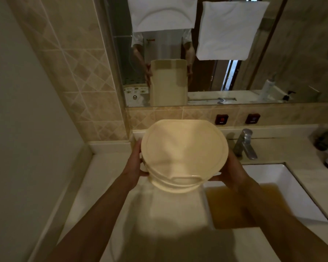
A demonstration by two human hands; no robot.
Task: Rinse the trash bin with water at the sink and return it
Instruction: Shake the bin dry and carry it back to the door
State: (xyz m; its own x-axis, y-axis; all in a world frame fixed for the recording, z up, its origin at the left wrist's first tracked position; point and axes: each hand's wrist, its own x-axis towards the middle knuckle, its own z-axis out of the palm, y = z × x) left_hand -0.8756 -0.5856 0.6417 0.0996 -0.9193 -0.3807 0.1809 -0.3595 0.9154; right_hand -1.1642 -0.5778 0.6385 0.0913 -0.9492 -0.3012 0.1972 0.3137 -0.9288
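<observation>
Both hands' grip, left hand (134, 163) and right hand (230, 172), clasps bin (184, 152) over marble counter (102, 186) beside sink (273, 178).

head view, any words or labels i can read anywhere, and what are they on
"HOT": on the left red wall button above the faucet.
Right red button: has a label, too blurred to read.
Stickers seen in the mirror: too small to read.
Bottle in the mirror: print unreadable.
Bin: no text visible.

Beige diamond-tiled wall (78, 76), large mirror (273, 53), pale stone counter (106, 186), dim warm light.
</observation>
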